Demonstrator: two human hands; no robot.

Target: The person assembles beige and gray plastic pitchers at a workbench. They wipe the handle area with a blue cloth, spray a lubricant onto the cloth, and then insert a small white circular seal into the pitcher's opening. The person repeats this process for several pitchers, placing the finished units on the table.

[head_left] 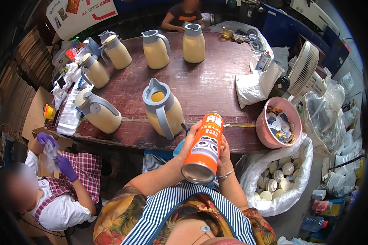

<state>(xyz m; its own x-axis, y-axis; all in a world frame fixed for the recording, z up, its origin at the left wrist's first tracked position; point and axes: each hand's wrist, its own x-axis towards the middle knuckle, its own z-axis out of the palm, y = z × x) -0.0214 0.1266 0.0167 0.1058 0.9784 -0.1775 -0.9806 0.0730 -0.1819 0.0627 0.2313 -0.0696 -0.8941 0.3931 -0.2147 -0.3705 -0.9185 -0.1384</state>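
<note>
Between both hands, I hold an orange spray can [201,149] tilted so that its round metal base points towards me; its top end is away from me and its nozzle cannot be made out. My left hand [190,140] wraps its left side, and my right hand [224,156] grips it from the right, the fingers partly hidden behind it. Just left of the can, on the table's near edge, stands a cream thermos jug [173,116] with a grey collar, spout and handle. Its mouth is uncovered and looks amber inside. Something blue [178,148] shows below my left hand.
Several more cream thermos jugs [156,55] stand on the dark red table [216,87]. At right are a pink bucket [270,138] of tags, a sack [249,198] of cream lids and a fan [304,65]. A co-worker in purple gloves [65,165] sits left; another person [183,18] sits opposite.
</note>
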